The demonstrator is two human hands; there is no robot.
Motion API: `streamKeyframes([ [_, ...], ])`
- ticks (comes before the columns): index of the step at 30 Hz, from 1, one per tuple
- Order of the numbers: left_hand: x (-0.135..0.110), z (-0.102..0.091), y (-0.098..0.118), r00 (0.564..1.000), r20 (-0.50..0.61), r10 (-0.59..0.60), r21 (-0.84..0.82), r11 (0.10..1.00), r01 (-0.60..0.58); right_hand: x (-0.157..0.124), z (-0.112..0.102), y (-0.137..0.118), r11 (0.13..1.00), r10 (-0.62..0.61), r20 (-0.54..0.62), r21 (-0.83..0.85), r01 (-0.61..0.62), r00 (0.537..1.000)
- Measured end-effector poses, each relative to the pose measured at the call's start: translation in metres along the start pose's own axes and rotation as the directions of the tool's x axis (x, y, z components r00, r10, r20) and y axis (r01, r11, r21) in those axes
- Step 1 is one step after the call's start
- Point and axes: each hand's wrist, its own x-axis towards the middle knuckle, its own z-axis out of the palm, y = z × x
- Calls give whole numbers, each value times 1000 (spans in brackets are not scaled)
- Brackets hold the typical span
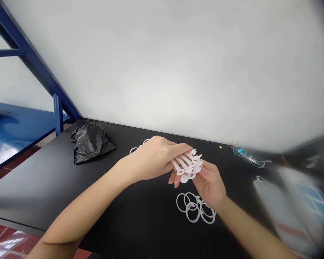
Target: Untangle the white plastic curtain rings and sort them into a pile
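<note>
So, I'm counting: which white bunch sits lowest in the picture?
The rings on the table, just below the right hand; the bunch in that and the left hand sits higher.

From above the near side of the table [135, 216], the one head view faces forward and down across it to the wall [162, 64] behind, near the hands [153, 160].
</note>
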Motion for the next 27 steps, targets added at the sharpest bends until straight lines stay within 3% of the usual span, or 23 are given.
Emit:
streamKeyframes([
  [5, 1, -2, 2, 999, 25, 21, 39, 999, -22, 0, 3, 0, 997, -50, -16, 51, 51, 999],
  [10, 2, -3, 3, 998, 57, 19, 2, 1000, -19, -4, 1, 3, 996, -64, -59, -63, 60, 996],
  [18, 1, -4, 5, 998, 22, 60, -44, 997, -59, -7, 4, 2, 949, -214, -39, -243, 198, 976],
  [22, -1, -5, 7, 996, 67, 54, 109, 992, -61, -6, 2, 1, 948, -215, -20, -245, 204, 976],
  [27, 0, -5, 14, 988, 141, 59, 412, 904, -112, 3, 4, -5, 979, -138, -58, -158, 128, 989],
])
